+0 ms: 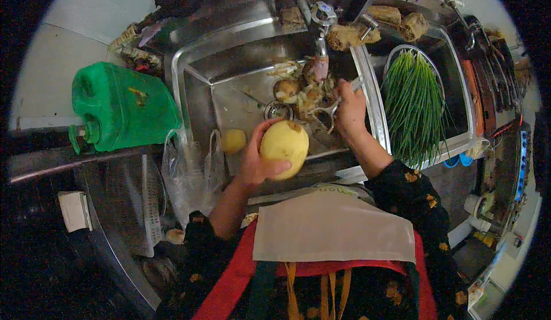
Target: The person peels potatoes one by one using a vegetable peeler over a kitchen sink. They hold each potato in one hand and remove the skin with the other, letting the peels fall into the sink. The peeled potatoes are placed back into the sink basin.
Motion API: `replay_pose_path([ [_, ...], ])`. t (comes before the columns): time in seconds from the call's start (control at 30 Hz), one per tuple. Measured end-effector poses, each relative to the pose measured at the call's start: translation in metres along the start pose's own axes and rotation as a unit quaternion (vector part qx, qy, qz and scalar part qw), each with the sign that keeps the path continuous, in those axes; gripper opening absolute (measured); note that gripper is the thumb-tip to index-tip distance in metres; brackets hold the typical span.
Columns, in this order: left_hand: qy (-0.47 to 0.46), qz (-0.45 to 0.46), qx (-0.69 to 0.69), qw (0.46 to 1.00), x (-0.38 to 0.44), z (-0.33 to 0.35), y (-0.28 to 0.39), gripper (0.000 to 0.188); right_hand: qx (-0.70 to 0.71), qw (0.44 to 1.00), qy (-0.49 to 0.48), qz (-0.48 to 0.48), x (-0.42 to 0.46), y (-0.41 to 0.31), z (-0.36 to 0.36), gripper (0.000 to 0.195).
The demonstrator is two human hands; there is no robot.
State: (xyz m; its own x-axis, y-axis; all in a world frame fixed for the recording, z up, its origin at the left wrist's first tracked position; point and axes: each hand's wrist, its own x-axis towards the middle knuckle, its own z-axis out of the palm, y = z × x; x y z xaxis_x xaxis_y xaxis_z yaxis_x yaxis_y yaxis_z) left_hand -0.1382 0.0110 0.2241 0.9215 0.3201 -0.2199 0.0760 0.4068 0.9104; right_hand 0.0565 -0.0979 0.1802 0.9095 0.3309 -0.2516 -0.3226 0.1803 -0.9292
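Observation:
In my left hand (pixel 258 158) rests a large peeled potato (pixel 285 146), pale yellow with a brown patch at its top. My right hand (pixel 351 107) grips a metal Y-shaped peeler (pixel 326 115) by its handle, just right of the potato and apart from it. Both are over a stainless steel sink basin (pixel 241 105). Peelings (pixel 316 94) and a brown, unpeeled-looking round vegetable (pixel 286 90) lie under the faucet (pixel 322 40). A smaller peeled potato (pixel 233 141) lies at the basin's near left. The round drain fitting (pixel 278 110) shows partly behind the held potato.
A green plastic jerrycan (pixel 125 105) stands left of the sink, with a clear plastic bag (pixel 189 173) at the near rim. Green chives or scallions (pixel 413 105) fill a colander in the right basin. Brown root pieces (pixel 351 36) lie behind the faucet.

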Motion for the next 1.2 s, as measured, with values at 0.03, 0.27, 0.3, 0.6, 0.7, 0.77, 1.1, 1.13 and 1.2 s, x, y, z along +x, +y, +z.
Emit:
replay_pose_path([
  [0.03, 0.004, -0.001, 0.037, 0.999, 0.004, -0.004, -0.004, 0.082, 0.002, 0.999, -0.021, 0.030, -0.006, -0.008, 0.013, 0.016],
  [0.27, -0.022, 0.006, -0.016, 1.000, 0.002, -0.002, -0.003, 0.082, -0.140, 0.987, -0.017, -0.073, 0.003, 0.018, 0.012, 0.017],
  [0.3, -0.020, 0.016, -0.037, 0.999, -0.001, -0.002, -0.003, 0.082, -0.151, 0.988, -0.009, -0.029, 0.003, 0.008, 0.003, 0.018],
  [0.6, 0.008, -0.003, 0.026, 1.000, 0.005, -0.002, -0.002, 0.082, -0.054, 0.991, -0.065, 0.109, -0.019, -0.005, 0.032, 0.021],
  [0.7, 0.024, 0.001, 0.021, 0.999, 0.002, -0.010, -0.020, 0.080, -0.112, 0.990, -0.082, 0.014, -0.015, -0.012, 0.034, 0.022],
  [0.77, 0.037, -0.011, -0.047, 0.998, -0.002, -0.010, -0.023, 0.079, -0.115, 0.987, -0.104, 0.043, -0.014, -0.009, 0.037, 0.024],
  [1.1, 0.038, 0.010, 0.017, 0.999, 0.001, -0.019, -0.011, 0.080, 0.035, 0.995, -0.020, 0.090, -0.019, -0.018, 0.046, 0.018],
  [1.13, 0.038, -0.016, 0.012, 0.999, 0.001, -0.016, -0.013, 0.080, 0.038, 0.993, -0.062, 0.096, -0.029, -0.023, 0.053, 0.015],
  [1.2, 0.033, -0.030, 0.012, 0.999, 0.002, -0.013, -0.018, 0.080, -0.017, 0.987, -0.086, 0.138, -0.029, -0.007, 0.048, 0.014],
])
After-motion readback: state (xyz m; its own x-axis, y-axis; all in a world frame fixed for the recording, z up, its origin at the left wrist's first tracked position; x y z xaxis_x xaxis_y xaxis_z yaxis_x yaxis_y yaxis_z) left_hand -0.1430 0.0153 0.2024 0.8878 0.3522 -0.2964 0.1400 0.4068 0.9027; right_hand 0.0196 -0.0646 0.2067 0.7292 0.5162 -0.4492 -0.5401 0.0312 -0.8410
